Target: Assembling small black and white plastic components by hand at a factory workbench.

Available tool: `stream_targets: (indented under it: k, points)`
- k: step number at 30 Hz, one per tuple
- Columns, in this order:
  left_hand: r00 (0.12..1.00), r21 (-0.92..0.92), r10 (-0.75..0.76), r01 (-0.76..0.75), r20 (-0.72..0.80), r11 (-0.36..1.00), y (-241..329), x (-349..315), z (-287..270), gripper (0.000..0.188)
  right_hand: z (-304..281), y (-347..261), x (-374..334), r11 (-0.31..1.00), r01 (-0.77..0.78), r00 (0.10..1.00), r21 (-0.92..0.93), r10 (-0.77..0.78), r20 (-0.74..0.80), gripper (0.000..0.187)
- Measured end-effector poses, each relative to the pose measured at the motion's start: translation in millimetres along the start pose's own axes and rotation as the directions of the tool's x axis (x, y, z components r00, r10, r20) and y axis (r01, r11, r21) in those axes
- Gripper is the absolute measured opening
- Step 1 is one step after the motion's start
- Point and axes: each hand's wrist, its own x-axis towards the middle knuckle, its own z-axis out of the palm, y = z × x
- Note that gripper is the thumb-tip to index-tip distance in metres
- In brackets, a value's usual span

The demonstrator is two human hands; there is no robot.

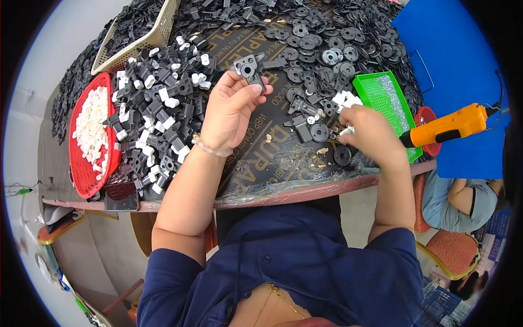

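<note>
My left hand [231,111] is raised over the table, its thumb and fingers closed round a black plastic bracket [248,68] with a round hole in its middle. My right hand [371,131] bends down over the table's right part, fingers curled in a pinch. A small white plastic piece [347,131] shows at its fingertips, partly hidden by them. Just beyond that hand lie more white pieces [344,99]. Black discs [320,131] and loose black brackets [299,126] are spread to its left.
Black brackets with white ends [163,109] are heaped at left, beside a red basket [81,182] of white pieces. A beige basket [158,39] stands behind. At right are a green tray [376,106] of small metal parts, an orange electric screwdriver [452,124] and a disc heap [348,38].
</note>
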Motion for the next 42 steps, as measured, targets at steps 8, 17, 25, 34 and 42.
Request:
stream_targets:
  k: [8, 17, 25, 34, 42]
  points:
    - [0.997, -0.124, -0.074, 0.078, 0.038, 0.989, 1.7, -2.5, 3.2, 0.057, 15.2, -6.1, -1.0, 0.933, -0.070, 0.971, 0.352, 0.145, -0.192, 0.014]
    - [0.991, -0.079, 0.123, -0.127, -0.059, 0.989, -3.1, 5.5, -5.9, 0.055, 9.6, -62.1, 98.4, 0.132, 0.051, 0.997, 0.990, 0.055, -0.059, 0.027]
    - [0.953, 0.045, 0.265, -0.261, -0.144, 0.964, -9.4, 5.2, 3.1, 0.051, 43.2, -79.3, 106.9, -0.063, 0.112, 0.983, 0.992, 0.153, -0.102, 0.022]
    - [0.999, -0.325, 0.046, -0.035, 0.028, 0.945, -3.5, -2.3, 6.7, 0.052, 40.8, -78.4, 108.8, -0.060, 0.240, 0.970, 0.969, 0.043, -0.238, 0.058]
    - [0.984, -0.517, -0.050, 0.133, 0.171, 0.845, -4.9, 2.8, -8.7, 0.048, -19.0, -122.9, 159.0, 0.281, 0.466, 0.876, 0.839, -0.278, -0.393, 0.067]
